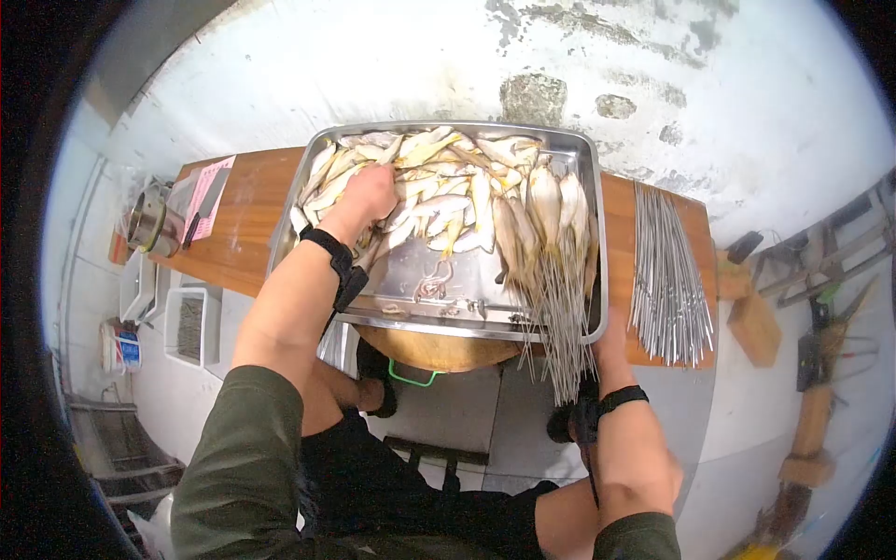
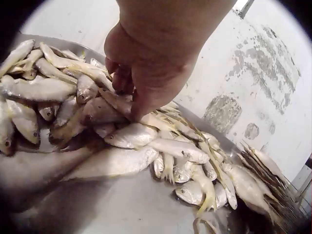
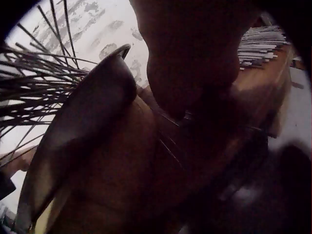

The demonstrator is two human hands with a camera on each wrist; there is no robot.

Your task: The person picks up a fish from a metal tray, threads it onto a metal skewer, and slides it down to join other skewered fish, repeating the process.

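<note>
Patchy wht wall [image 1: 392,75], brn table [image 1: 250,222], grey tiled flr [image 1: 448,409]

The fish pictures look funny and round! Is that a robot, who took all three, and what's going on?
No robot here, just a person's two bare hands. The big round picture comes from a camera worn on the head, looking down. The other two come from cameras on the wrists; the right one is quite dark.

A metal tray of fish sits on a wooden table. At the tray's right side, thin rods stick out from a bunch of fish. More metal rods lie on the table to the right, and a knife lies at the left.

The left hand is among the fish and seems to pinch one. The right hand is by the tray's right edge; I can't tell whether it holds anything.
</note>
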